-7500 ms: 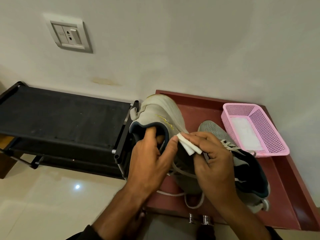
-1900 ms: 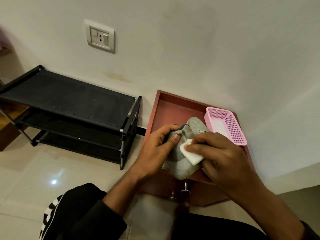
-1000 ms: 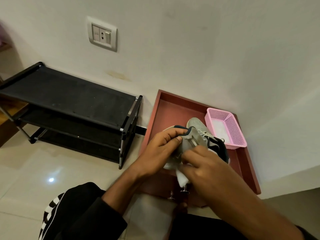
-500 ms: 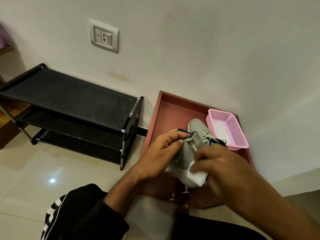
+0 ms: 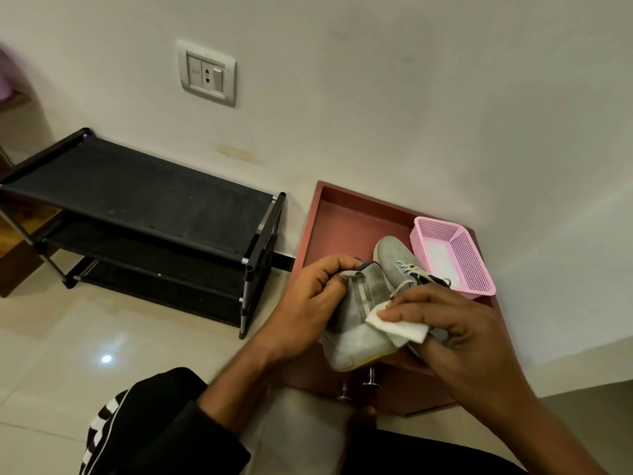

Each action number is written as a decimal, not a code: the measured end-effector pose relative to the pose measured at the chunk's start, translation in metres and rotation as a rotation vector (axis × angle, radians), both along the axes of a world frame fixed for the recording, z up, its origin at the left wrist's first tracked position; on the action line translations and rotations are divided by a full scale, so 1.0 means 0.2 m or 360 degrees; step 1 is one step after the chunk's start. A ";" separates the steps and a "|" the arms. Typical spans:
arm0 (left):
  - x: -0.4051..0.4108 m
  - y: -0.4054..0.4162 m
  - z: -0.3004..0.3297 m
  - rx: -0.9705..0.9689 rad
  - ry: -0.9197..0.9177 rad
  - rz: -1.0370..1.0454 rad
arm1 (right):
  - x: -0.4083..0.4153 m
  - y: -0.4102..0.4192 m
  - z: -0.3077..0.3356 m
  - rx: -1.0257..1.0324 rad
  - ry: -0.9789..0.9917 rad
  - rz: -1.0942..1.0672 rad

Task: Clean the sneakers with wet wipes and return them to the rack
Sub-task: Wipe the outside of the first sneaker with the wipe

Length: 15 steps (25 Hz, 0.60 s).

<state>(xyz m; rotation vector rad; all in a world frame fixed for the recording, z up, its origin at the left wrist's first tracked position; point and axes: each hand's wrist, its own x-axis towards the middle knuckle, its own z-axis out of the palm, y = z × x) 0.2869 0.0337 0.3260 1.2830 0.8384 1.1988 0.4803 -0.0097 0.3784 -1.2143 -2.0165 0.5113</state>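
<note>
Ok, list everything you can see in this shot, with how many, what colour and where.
sneaker in hand: 1, grey, held over the tray's near edge
second sneaker: 1, grey with white laces, in the tray beside the basket
wet wipe: 1, white, pressed on the held sneaker
tray: 1, dark red, on the floor by the wall
basket: 1, pink, in the tray's far right corner
shoe rack: 1, black, left of the tray
wall socket: 1, white, above the rack
left hand: grips the sneaker's heel
right hand: holds the wipe

Dim, warm indoor light; a lamp glare spot on the glossy floor (image 5: pixel 106 358); wide-angle bending at edges.
</note>
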 end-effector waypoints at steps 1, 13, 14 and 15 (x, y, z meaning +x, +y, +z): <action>0.00 0.00 0.00 0.0013 0.0019 -0.0012 | -0.01 0.03 -0.01 0.0052 0.0018 -0.0047; -0.03 0.04 -0.05 0.0055 -0.0098 0.0337 | -0.17 0.05 -0.29 -0.0019 0.0529 -0.0435; -0.03 0.04 -0.05 0.0056 -0.0109 0.0345 | -0.19 0.05 -0.32 -0.0083 0.0573 -0.0535; -0.04 0.03 -0.04 0.0056 -0.0115 0.0349 | -0.21 0.04 -0.32 -0.0121 0.0633 -0.0575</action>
